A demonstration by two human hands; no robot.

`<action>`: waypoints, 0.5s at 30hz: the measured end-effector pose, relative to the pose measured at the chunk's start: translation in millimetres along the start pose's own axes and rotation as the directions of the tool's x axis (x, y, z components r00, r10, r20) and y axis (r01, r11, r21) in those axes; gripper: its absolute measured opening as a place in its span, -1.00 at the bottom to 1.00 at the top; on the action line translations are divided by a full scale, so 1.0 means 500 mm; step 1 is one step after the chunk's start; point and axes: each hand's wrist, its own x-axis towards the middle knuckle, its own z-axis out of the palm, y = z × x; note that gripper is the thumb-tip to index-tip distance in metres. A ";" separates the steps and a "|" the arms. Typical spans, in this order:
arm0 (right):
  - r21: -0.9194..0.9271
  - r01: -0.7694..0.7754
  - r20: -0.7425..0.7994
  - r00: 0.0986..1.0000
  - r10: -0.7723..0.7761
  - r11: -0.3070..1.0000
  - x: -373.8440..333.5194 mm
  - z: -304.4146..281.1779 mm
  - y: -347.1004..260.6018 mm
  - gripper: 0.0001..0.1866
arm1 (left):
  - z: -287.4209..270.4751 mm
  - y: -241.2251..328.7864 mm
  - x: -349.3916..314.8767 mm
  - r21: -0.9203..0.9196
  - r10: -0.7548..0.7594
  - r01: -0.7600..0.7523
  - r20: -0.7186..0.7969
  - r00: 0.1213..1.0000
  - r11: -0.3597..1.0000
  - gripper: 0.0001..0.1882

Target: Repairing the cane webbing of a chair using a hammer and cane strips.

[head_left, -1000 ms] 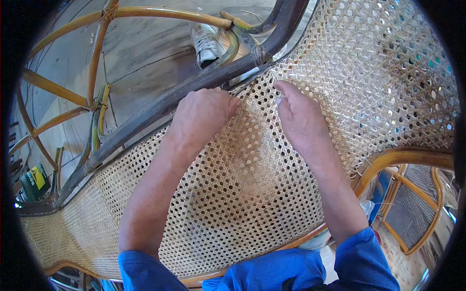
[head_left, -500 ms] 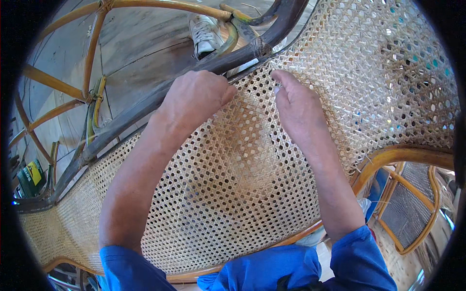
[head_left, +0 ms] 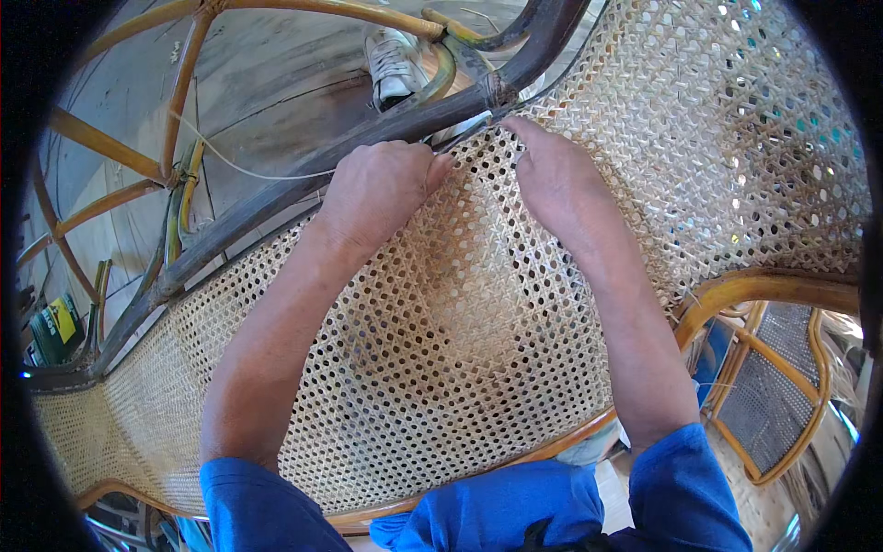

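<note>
A wide sheet of woven cane webbing [head_left: 441,368] stretches over a dark curved rattan pole [head_left: 248,216] on the far side. My left hand [head_left: 386,184] is closed in a fist at that far edge, thumb pressed against the fingers. From it a thin pale cane strand [head_left: 248,171] trails leftward over the pole; its other part is hidden in or under the hand. My right hand [head_left: 563,179] lies on the webbing to the right. Its index finger is stretched to the edge beside the pole's wrapped joint [head_left: 498,90], and its thumb stands apart; the remaining fingers are hidden.
Yellow-brown rattan bars [head_left: 106,145] form a frame at the upper left. Beyond the pole is a white shoe [head_left: 395,69]. A dark green container [head_left: 57,331] stands at far left. A rattan panel with grey mesh [head_left: 773,396] leans at lower right, below a curved rattan rail [head_left: 763,293].
A loose cane strand now shows left of my left hand. My left hand has shifted slightly right; my right index finger has reached farther toward the pole.
</note>
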 end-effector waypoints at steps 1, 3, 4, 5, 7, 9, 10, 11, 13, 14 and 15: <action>0.010 0.025 0.013 1.000 -0.025 1.000 0.000 -0.001 0.000 -0.53 | -0.001 0.000 0.000 0.000 -0.001 0.001 -0.001 1.000 1.000 -0.63; 0.012 0.003 0.019 1.000 -0.003 1.000 0.001 0.000 -0.006 -0.53 | -0.002 -0.002 -0.002 0.025 -0.020 0.020 0.011 1.000 1.000 -0.63; 0.014 -0.020 0.024 1.000 0.020 1.000 0.000 -0.001 -0.009 -0.54 | -0.002 -0.001 -0.002 0.025 -0.019 0.019 0.009 1.000 1.000 -0.63; 0.014 -0.019 0.022 1.000 0.019 1.000 0.001 -0.002 -0.008 -0.54 | -0.002 -0.001 -0.002 0.021 -0.026 0.026 -0.005 1.000 0.999 -0.64; -0.014 0.017 -0.016 1.000 -0.017 1.000 0.002 0.003 0.001 -0.55 | -0.001 0.000 -0.002 0.018 -0.029 0.029 -0.019 0.999 0.999 -0.64; 0.022 0.012 -0.072 0.997 -0.010 1.000 0.000 0.009 0.008 -0.57 | -0.003 0.002 -0.002 0.013 -0.022 0.023 -0.031 0.999 1.000 -0.64; 0.060 0.011 -0.124 0.992 -0.004 0.998 -0.003 0.013 0.011 -0.59 | -0.007 0.005 -0.004 0.017 -0.018 0.018 -0.032 0.999 1.000 -0.64; 0.063 0.012 -0.130 0.991 -0.004 0.998 -0.011 0.015 0.013 -0.59 | -0.014 0.010 -0.009 -0.021 -0.069 0.069 -0.006 0.998 0.997 -0.62; 0.261 0.202 -0.274 0.953 -0.128 0.944 -0.042 0.020 0.016 -0.70 | -0.027 0.027 -0.024 -0.049 -0.112 0.113 0.017 0.994 0.992 -0.61; 0.268 0.211 -0.280 0.951 -0.134 0.940 -0.063 0.024 0.016 -0.70 | -0.034 0.037 -0.045 -0.117 -0.172 0.170 -0.014 0.985 0.979 -0.57; 0.401 0.208 -0.285 0.954 -0.095 0.892 -0.090 0.025 0.022 -0.72 | -0.043 0.049 -0.069 -0.186 -0.234 0.222 -0.041 0.971 0.957 -0.52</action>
